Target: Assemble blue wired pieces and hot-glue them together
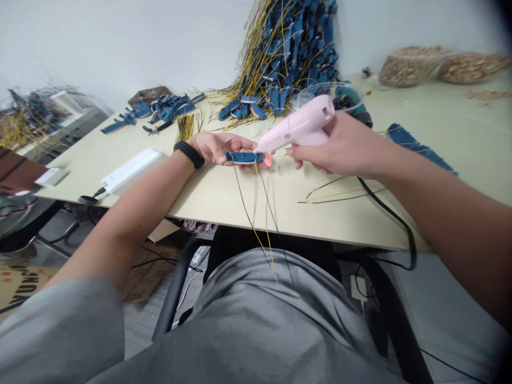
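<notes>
My left hand (216,146) grips a small blue strip-shaped piece (241,157) with thin yellow and black wires (256,234) hanging from it past the table edge. In my right hand (340,149) is a pale pink glue gun (294,128), its nozzle pointing left and down. The nozzle tip is at the right end of the blue piece; whether it touches cannot be made out. A pinkish-red bit (268,160) shows at that same end, beneath the nozzle. The glue gun's trigger is largely hidden by my right fingers.
A large heap of blue wired pieces (296,48) rises at the back, with several more pieces (172,106) and pliers (158,128) to its left. A white power strip (132,169) lies left. Bags (412,65) stand back right. A black cable (394,213) hangs over the front edge.
</notes>
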Tool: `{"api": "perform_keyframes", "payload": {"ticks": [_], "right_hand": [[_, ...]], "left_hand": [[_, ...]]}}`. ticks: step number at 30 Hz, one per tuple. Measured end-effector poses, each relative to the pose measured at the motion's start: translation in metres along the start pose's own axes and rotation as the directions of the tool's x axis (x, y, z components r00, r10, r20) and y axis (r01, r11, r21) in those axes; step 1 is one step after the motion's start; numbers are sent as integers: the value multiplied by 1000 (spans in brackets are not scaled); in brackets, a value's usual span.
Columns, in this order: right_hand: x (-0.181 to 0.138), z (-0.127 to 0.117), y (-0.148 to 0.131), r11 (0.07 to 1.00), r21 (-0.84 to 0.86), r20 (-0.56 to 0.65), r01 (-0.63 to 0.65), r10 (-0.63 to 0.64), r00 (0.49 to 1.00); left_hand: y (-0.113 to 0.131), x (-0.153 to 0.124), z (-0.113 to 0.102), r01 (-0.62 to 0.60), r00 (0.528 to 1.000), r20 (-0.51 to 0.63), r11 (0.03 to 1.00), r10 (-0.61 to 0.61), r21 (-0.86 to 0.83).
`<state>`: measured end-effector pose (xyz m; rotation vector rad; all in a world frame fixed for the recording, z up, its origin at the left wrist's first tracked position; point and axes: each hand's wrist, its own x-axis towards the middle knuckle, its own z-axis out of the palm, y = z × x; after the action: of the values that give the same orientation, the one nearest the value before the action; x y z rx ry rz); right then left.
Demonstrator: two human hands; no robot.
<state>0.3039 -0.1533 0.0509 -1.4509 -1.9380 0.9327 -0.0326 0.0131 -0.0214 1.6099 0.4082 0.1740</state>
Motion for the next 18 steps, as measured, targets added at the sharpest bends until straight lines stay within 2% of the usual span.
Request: {"api": "perform_keyframes", "payload": {"ticks": [3, 7, 13, 18], "right_hand": [[0, -1, 4, 1000, -8, 8, 27, -27, 1000], [0, -2, 3, 1000, -9, 13, 30, -30, 999], [0, -2, 2, 999, -38, 32, 0, 1, 999], [3, -2, 8, 1000, -5, 27, 29, -29, 999]], "left_hand": [[0, 1, -1, 12, 1000, -29, 1000, -12, 18], [3, 2, 0, 6, 1000, 11, 1000, -6, 30], [2, 0, -6, 36, 999, 11, 998, -36, 58], [0, -2, -11, 47, 997, 56, 998, -50, 50]]}}
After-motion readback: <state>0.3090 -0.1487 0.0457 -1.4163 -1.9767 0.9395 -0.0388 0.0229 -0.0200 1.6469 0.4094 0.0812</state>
